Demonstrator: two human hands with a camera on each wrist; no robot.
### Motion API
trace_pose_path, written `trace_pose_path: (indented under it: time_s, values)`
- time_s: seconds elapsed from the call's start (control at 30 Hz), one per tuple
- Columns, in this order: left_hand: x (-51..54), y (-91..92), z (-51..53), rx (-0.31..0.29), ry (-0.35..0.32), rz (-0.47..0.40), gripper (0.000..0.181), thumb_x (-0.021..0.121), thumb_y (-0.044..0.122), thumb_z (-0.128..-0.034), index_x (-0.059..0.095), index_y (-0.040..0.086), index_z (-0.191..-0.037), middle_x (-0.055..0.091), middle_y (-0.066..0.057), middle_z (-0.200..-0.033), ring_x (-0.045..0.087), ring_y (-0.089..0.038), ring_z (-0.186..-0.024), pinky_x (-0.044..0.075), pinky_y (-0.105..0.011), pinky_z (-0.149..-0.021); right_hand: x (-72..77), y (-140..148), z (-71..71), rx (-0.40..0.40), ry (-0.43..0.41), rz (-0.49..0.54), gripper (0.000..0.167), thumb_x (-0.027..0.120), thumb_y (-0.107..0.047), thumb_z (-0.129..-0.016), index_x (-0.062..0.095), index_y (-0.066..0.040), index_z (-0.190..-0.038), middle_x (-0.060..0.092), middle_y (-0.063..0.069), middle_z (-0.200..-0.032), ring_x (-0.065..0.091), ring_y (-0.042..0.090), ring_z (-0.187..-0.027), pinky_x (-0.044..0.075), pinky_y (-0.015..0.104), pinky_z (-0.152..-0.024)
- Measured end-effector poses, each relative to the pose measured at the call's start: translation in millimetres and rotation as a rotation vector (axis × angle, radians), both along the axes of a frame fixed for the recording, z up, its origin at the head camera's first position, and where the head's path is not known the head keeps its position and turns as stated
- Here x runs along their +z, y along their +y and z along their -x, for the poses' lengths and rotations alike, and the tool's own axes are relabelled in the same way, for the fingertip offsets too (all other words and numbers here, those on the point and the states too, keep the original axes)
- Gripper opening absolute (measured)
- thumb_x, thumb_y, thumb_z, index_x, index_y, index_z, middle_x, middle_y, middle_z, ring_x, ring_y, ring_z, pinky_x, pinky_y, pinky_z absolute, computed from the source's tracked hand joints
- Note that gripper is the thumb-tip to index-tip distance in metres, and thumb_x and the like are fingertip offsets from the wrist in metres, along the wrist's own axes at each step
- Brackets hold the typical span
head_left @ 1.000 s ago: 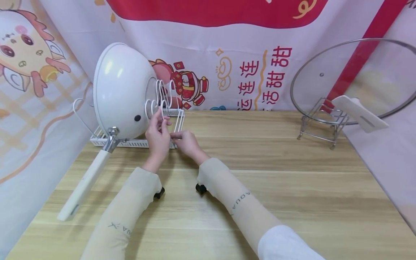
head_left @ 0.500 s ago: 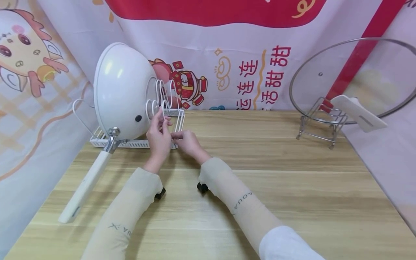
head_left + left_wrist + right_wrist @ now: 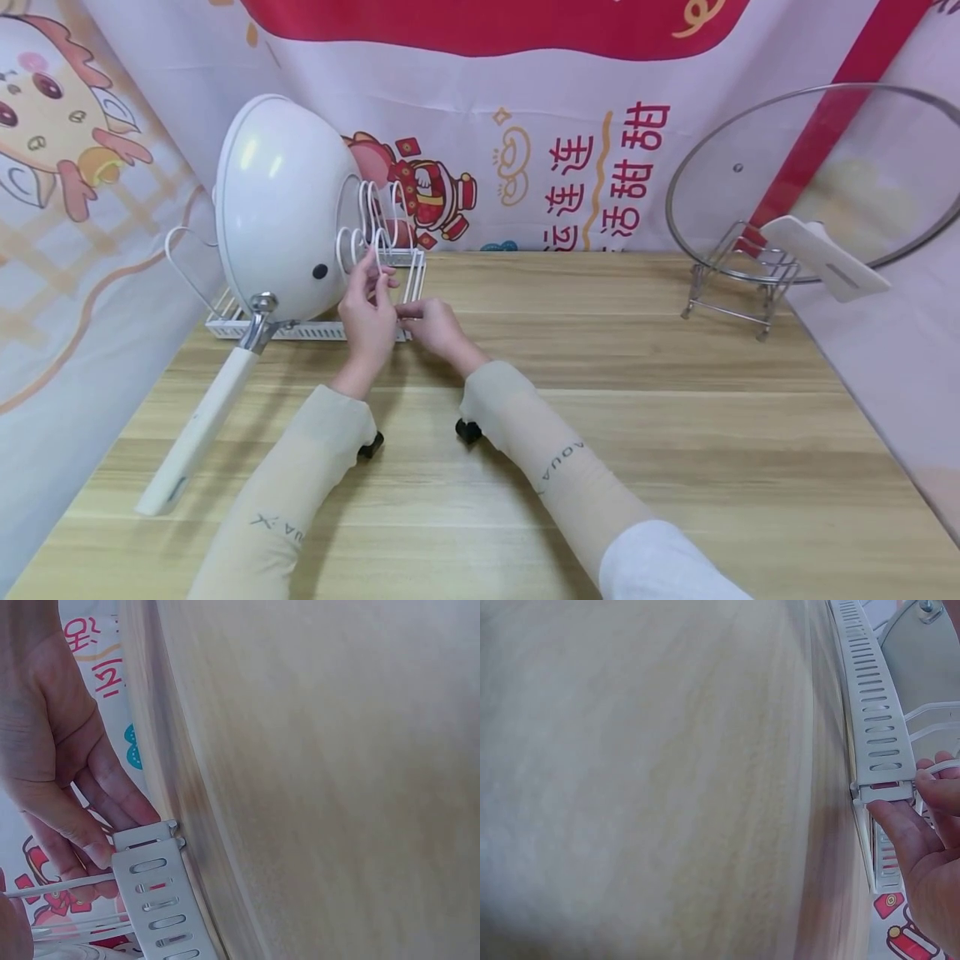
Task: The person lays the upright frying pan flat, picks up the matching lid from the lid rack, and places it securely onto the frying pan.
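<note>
A white extendable dish rack [image 3: 315, 332] with slotted rails stands at the back left of the table. My left hand [image 3: 367, 323] pinches one of its curved white wire dividers [image 3: 381, 250] near the right end. Beside it, my right hand [image 3: 435, 327] grips the rack's front right corner. In the right wrist view, the right hand [image 3: 930, 855] has its thumb and fingers at the end of the slotted rail [image 3: 877, 727]. A white wok [image 3: 277, 200] stands on its side in the rack, its base against the dividers. Its long white handle [image 3: 198, 433] slants down over the table.
At the back right, a chrome wire stand [image 3: 738, 283] holds a large glass lid [image 3: 735, 167] upright and a white spatula [image 3: 828, 258]. Printed cloth [image 3: 465, 108] hangs behind and at the sides. The wood-grain table [image 3: 600, 433] reaches toward the person.
Both hands keep their hold on the rack with hardly any movement. The head view has shifted very slightly.
</note>
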State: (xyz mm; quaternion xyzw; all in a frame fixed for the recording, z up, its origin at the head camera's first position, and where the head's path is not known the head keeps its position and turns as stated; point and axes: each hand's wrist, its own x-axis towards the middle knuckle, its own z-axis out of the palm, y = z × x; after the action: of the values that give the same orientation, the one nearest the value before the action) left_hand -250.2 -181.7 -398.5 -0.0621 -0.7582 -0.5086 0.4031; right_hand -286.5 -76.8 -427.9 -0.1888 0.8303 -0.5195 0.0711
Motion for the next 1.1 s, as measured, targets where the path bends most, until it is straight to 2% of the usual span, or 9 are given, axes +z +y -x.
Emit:
trace_pose_path:
  time_s: [0.5, 0.7, 0.8, 1.1]
  values:
    - [1.5, 5.5, -1.7, 0.006, -0.001, -0.01, 0.041, 0.055, -0.011, -0.099, 0.056, -0.002, -0.139, 0.071, -0.021, -0.105, 0.069, -0.032, -0.091, 0.055, -0.023, -0.084, -0.3, 4, -1.0, -0.002, -0.007, 0.035, 0.024, 0.07, -0.001, -0.095, 0.074, 0.0, -0.119, 0.074, 0.014, -0.114, 0.063, 0.014, -0.073, 0.051, 0.018, -0.062]
    - [0.4, 8.6, -2.0, -0.01, 0.006, -0.01, 0.041, 0.055, -0.011, -0.0991, 0.056, -0.004, -0.139, 0.07, -0.021, -0.105, 0.069, -0.031, -0.09, 0.056, -0.022, -0.083, -0.1, 9, -2.1, -0.006, -0.007, 0.012, 0.024, 0.07, -0.002, -0.096, 0.074, -0.002, -0.12, 0.074, 0.012, -0.116, 0.067, 0.015, -0.091, 0.053, 0.018, -0.072]
    - [0.7, 9.8, -2.2, -0.017, 0.005, -0.002, 0.041, 0.055, -0.01, -0.0999, 0.055, -0.003, -0.14, 0.07, -0.022, -0.105, 0.069, -0.031, -0.09, 0.056, -0.021, -0.083, 0.2, 11, -2.4, -0.006, -0.01, 0.009, 0.024, 0.069, -0.002, -0.096, 0.074, -0.002, -0.12, 0.074, 0.012, -0.117, 0.067, 0.015, -0.095, 0.053, 0.019, -0.073]
    - [-0.2, 10.9, -2.9, -0.011, -0.005, 0.004, 0.044, 0.054, -0.013, -0.098, 0.055, -0.003, -0.141, 0.07, -0.021, -0.106, 0.069, -0.03, -0.091, 0.056, -0.023, -0.084, 0.2, 14, -3.0, 0.013, -0.046, 0.032, 0.026, 0.069, -0.003, -0.097, 0.073, -0.002, -0.123, 0.073, 0.013, -0.118, 0.066, 0.02, -0.085, 0.053, 0.02, -0.065]
